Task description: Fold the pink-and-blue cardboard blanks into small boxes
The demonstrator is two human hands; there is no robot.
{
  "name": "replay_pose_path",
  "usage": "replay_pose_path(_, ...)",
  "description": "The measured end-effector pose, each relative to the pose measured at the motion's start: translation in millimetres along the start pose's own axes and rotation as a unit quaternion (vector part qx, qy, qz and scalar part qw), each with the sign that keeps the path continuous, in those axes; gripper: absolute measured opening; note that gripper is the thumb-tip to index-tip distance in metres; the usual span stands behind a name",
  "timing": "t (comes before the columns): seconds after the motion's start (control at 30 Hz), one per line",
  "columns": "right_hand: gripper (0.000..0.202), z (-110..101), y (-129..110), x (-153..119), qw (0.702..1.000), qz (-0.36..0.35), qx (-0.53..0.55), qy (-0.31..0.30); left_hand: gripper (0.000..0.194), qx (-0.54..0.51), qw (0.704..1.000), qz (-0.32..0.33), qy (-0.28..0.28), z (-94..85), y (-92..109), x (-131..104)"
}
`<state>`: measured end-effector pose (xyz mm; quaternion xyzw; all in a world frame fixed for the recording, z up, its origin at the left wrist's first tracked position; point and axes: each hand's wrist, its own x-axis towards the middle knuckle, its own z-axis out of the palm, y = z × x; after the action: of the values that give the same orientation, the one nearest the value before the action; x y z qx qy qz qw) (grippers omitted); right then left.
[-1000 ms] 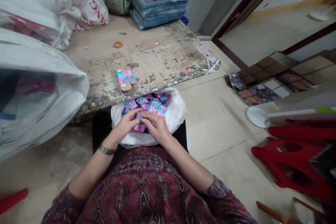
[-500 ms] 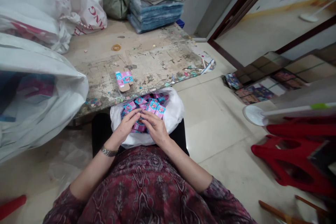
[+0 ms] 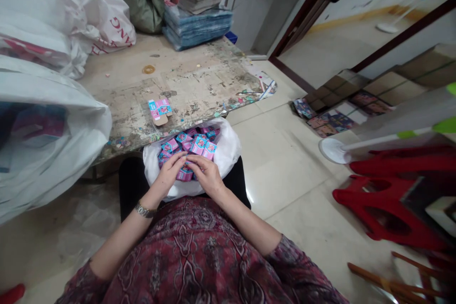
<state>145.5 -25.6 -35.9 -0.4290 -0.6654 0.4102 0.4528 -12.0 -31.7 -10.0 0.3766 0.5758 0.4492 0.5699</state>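
On my lap rests a white plastic bag, its mouth wide and several small pink-and-blue printed cardboard boxes piled inside. Over the pile, my left hand and my right hand meet at the fingertips. Their fingers are closed towards each other, and what they pinch is mostly covered by them. A metal-band watch circles my left wrist. Just beyond the bag, near the table's edge, lies one pink-and-blue box with a brown cardboard flap standing out.
The worn, paint-stained table carries a yellowish ring, a blue plastic-wrapped stack and a green sack. A large white sack bulges at the left. Red stools and cartons stand on the right.
The view has shifted a little, so the table and bag appear further left. Both hands stay together over the boxes, with only a slight change of the fingers.
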Motion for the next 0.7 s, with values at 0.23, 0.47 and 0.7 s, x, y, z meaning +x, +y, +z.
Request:
replay_pose_path(0.23,0.045,-20,10,1,0.997,0.070,-0.027,-0.021,0.048,-0.066,0.992,-0.108,0.030,-12.4,8,9)
replay_pose_path(0.47,0.056,-10,13,-2,0.992,0.114,0.048,-0.039,0.056,-0.072,0.991,-0.110,-0.037,11.7,7,3)
replay_pose_path(0.7,0.047,-46,30,30,0.990,0.022,-0.077,0.116,0.062,0.065,0.994,-0.083,-0.030,-3.1,-4,10)
